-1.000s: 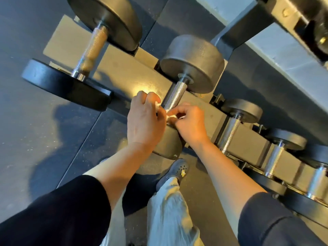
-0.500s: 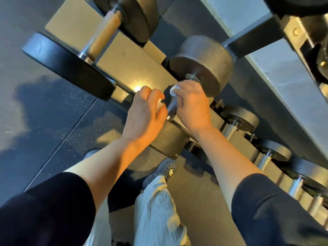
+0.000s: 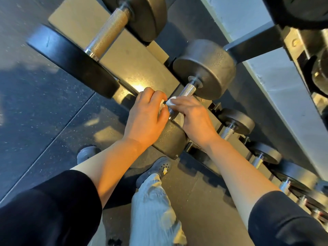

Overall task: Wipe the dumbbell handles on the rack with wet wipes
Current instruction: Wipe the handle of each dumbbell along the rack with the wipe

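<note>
Head: right hand [image 3: 193,118] wipes handle [image 3: 188,90]

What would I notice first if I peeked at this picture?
Two bare hands meeting in the middle: the right hand wraps a white wet wipe round a shiny dumbbell handle, and the left hand grips more wipe beside it. At the top left lies a far bigger dumbbell.

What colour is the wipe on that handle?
White; the wet wipe shows under the right hand in the head view.
</note>
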`<state>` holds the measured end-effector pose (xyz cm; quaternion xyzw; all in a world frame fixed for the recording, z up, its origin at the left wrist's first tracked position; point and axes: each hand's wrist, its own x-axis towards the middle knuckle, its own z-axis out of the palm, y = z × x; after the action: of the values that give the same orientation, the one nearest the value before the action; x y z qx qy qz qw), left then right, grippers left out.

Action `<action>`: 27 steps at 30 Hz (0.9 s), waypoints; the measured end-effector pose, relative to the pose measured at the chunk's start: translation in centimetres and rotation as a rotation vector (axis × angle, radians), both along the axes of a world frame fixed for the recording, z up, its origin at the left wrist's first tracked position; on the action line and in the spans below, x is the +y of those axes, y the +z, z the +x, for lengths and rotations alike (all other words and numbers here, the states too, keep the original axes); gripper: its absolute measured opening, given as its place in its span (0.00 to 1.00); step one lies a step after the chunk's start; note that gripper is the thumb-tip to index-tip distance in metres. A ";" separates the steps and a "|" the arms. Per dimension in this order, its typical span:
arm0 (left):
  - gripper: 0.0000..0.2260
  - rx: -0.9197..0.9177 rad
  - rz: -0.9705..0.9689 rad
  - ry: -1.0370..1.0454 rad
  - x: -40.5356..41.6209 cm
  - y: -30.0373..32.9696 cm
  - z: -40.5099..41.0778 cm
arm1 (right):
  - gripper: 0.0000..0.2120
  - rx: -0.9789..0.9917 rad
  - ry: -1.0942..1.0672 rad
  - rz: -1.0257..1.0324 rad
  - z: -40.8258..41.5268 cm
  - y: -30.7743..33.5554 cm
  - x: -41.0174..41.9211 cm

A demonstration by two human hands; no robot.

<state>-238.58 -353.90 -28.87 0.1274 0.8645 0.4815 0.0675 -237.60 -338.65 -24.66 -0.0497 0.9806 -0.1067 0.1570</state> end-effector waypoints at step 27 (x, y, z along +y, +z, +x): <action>0.14 -0.012 0.054 0.022 -0.2 -0.1 0.0 | 0.22 0.157 -0.191 -0.326 -0.6 -1.2 -0.2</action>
<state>-238.55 -354.09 -29.00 0.1166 0.8521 0.5063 0.0639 -238.16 -338.88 -25.82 0.0105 0.9598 -0.2743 0.0593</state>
